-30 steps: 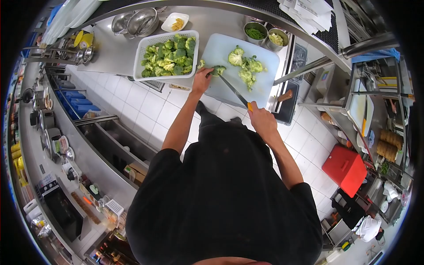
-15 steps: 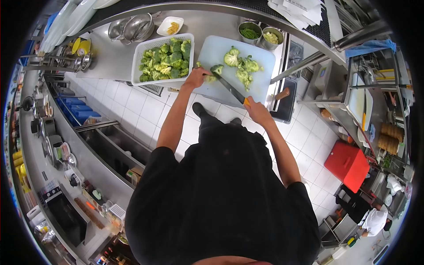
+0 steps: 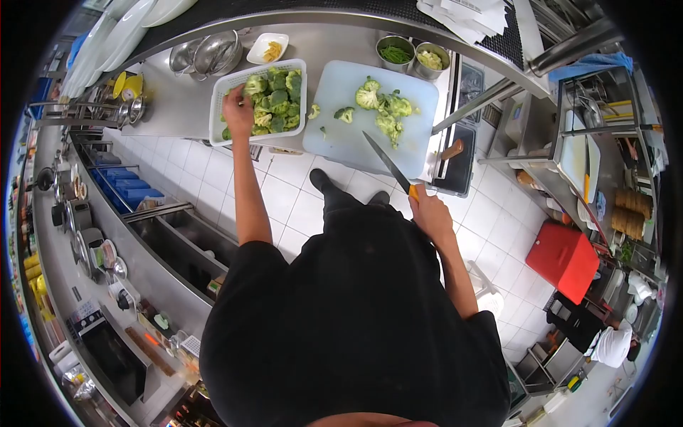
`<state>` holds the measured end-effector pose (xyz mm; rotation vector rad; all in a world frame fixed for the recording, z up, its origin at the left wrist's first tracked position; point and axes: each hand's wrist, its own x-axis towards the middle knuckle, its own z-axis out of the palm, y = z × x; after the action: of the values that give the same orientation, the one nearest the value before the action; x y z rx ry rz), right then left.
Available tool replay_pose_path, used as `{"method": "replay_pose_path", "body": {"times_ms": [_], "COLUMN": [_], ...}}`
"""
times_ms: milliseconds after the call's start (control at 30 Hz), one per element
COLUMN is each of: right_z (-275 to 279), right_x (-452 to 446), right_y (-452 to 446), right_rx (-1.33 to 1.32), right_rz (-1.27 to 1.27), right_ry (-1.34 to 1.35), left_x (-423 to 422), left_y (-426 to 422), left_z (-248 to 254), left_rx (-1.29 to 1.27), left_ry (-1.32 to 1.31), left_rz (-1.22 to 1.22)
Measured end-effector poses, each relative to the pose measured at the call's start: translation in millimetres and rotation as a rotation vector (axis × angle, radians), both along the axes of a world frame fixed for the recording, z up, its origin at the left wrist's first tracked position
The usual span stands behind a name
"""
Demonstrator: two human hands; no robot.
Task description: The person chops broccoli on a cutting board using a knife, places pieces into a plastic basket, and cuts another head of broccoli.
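Observation:
My left hand [image 3: 237,114] is over the left part of a white basket [image 3: 304,96] full of broccoli florets [image 3: 279,99]. Its fingers are curled at the florets, and what they hold, if anything, is too small to tell. My right hand [image 3: 431,214] grips the yellow handle of a knife [image 3: 388,162], whose blade points up and left over the near edge of a pale cutting board [image 3: 334,89]. On the board lie a small floret [image 3: 344,114] and larger broccoli pieces [image 3: 368,95]; small bits lie near its left edge.
Behind the basket stand metal bowls [image 3: 218,53] and a white dish [image 3: 268,48] of yellow pieces. Two metal containers [image 3: 395,54] sit behind the board. A metal shelf edge [image 3: 341,11] crosses above. At right are a red box [image 3: 563,262] and, farther off, another person [image 3: 610,346].
My left hand has moved left from the board to the basket. The small floret lies free on the board. My right hand has drawn the knife back toward me, away from that floret.

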<state>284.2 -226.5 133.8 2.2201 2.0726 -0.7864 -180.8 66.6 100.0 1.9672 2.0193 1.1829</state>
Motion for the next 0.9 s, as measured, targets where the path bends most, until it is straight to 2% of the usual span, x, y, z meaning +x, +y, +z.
{"method": "replay_pose_path", "body": {"times_ms": [33,133,167,233,300,367,433,500,633,733,833,900], "right_z": [0,-2,-4,-5,-5,-10,-10,-5,-55,-67,-58,-59], "right_x": [-5,-18,-23,-31,-39,-46,-51,-55,-51,-32,-4,8], "right_y": [0,4,8,16,26,35,39,47,52,49,26,8], "right_rx": [0.013,0.055,0.074,0.096,0.107,0.093,0.069,0.048,-0.033,-0.099,-0.194,-0.166], "right_rz": [0.002,0.015,0.022,0.035,0.059,0.062,0.070,0.080,0.056,0.011,-0.059,-0.026], "right_ry": [-0.003,0.001,0.010,0.005,-0.022,-0.021,-0.026,-0.034,0.032,0.185,0.348,0.357], "left_x": [-13,-15,-8,52,93,134,153,168,175,164,162,179], "left_y": [8,11,10,-17,-31,-51,-48,-50,-49,-38,-32,-40], "left_z": [-10,-27,-33,-14,-36,-52,-96,-112,-115,-111,-114,-120], "left_rx": [-0.001,0.251,0.261,0.275,0.077,-0.139,-0.167,-0.257,-0.277,-0.474,-0.441,-0.254], "left_ry": [0.081,0.243,0.224,0.188,0.037,0.031,0.008,-0.058,-0.114,-0.193,-0.238,-0.068], "left_rz": [0.049,0.006,0.011,0.024,-0.360,-0.497,-0.546,-0.533,-0.496,-0.418,-0.482,-0.532]}}
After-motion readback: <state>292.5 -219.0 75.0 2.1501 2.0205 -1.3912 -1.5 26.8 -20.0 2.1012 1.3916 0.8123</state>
